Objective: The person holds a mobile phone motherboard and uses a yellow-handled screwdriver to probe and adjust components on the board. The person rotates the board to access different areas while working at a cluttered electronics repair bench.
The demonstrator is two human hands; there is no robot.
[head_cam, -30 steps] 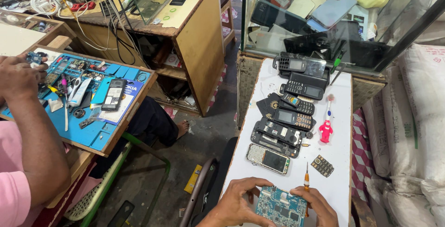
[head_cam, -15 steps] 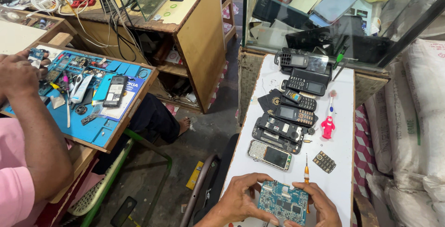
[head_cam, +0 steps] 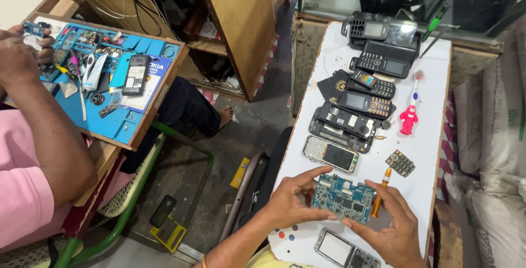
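The one camera sits on my head and looks steeply down and forward over my white desk (head_cam: 433, 153). It is close: my left hand (head_cam: 290, 199) and right hand (head_cam: 392, 227) fill the bottom edge. To the left it takes in the floor (head_cam: 246, 131) and a neighbour's blue work tray (head_cam: 118, 123).

Bare forearms — thin orange wristband (head_cam: 204, 259)

Bright, even daylight; soft shadows, sharp focus, slight edge distortion.
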